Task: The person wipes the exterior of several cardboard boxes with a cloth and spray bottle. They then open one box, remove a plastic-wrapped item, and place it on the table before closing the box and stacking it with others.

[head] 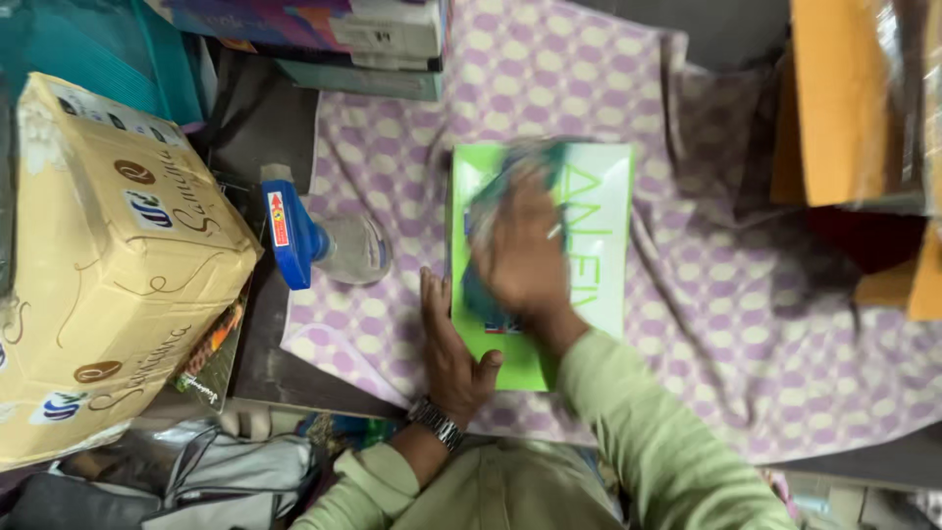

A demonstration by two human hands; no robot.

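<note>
A bright green and white book (599, 221) lies flat on a purple and white checked cloth (549, 88). My left hand (449, 348), with a metal watch on its wrist, presses flat against the book's left edge. My right hand (520, 255) is blurred with motion on top of the cover and grips a dark blue-green cloth (500, 182) that it rubs over the book. A clear spray bottle with a blue trigger head (299, 240) lies on its side to the left of the book.
A large tan cardboard box (108, 255) stands at the left. Stacked books (343, 39) lie at the top. An orange box (844, 98) sits at the top right. Bags (226, 471) crowd the lower left.
</note>
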